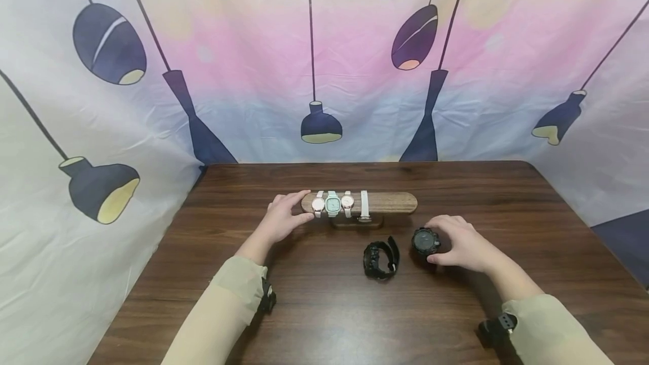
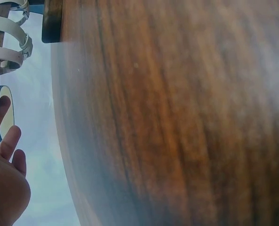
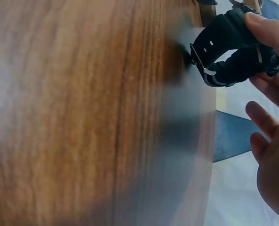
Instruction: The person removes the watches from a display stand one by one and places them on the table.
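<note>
Head view, right fingers (image 1: 446,222) pinching black watch (image 1: 425,242), well inside table edges (image 1: 507,165)

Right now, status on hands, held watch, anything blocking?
Left hand grips stand, left end. Right hand holds black watch. Second black watch on table; nothing visible between held watch and stand.

Dark wood-grain table (image 1: 507,207), pale glare (image 1: 350,317) on it, wrinkled pastel backdrop (image 1: 243,32), printed navy pendant lamps (image 1: 321,124)
</note>
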A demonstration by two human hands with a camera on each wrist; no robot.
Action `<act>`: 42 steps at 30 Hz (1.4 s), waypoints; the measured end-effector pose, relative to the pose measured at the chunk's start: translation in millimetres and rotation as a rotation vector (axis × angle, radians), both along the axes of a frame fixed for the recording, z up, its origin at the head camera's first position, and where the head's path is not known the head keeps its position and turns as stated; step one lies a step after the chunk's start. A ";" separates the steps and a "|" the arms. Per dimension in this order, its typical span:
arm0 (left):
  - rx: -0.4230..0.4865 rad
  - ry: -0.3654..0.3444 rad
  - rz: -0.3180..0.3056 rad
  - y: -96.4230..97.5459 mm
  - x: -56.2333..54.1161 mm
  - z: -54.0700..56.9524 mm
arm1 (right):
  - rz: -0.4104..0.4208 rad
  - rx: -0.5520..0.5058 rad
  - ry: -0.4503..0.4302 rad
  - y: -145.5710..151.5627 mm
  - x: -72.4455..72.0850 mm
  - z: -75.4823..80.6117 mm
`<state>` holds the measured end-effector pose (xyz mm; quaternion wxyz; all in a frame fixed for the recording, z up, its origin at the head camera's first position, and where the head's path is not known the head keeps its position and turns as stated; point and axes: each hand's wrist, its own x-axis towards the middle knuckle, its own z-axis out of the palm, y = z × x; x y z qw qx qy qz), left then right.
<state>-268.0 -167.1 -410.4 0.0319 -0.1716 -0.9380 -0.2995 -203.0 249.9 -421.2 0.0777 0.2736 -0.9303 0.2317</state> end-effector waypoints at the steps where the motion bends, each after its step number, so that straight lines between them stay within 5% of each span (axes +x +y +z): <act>1: 0.003 0.002 -0.001 -0.2 0.0 0.0 | 0.006 0.002 0.000 -1.2 0.3 0.2; 42: 0.002 0.006 0.007 -1.2 0.3 -3.5 | 0.043 -0.057 0.012 -23.3 10.4 -25.2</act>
